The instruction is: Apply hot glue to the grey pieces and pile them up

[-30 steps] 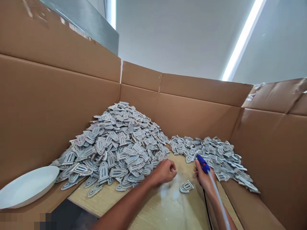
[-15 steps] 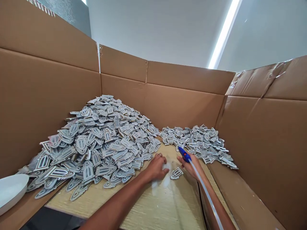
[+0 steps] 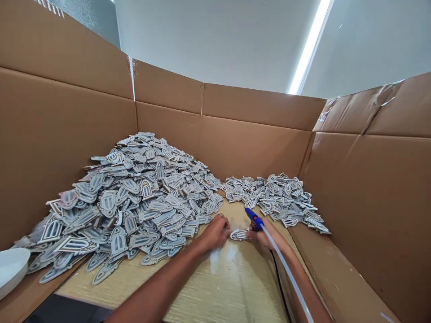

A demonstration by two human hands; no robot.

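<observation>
Blue glue gun [image 3: 255,219], a long pale glue stick [image 3: 286,264] running from its back, is gripped by my right hand [image 3: 266,233]. The fingers of that hand also touch the straight end of a small white arched window-shaped piece [image 3: 239,234]. At the pointed end of the piece, my left hand [image 3: 216,231] has its fingers closed and seems to pinch the tip; the fingertips are partly hidden. The piece is just above or on the wooden board [image 3: 215,291]; which one I cannot tell.
A tall heap of grey-white arched pieces [image 3: 134,211] rises on the left. Behind my right hand lies a smaller pile [image 3: 279,197]. Cardboard walls [image 3: 256,143] surround the board. A white bowl [image 3: 13,269] stands at the left edge, and a dark cord [image 3: 280,282] trails beneath my right arm.
The arched piece, lying loose on the board before, is now held between both hands and turned with its point leftward. My right hand has moved slightly left with the glue gun.
</observation>
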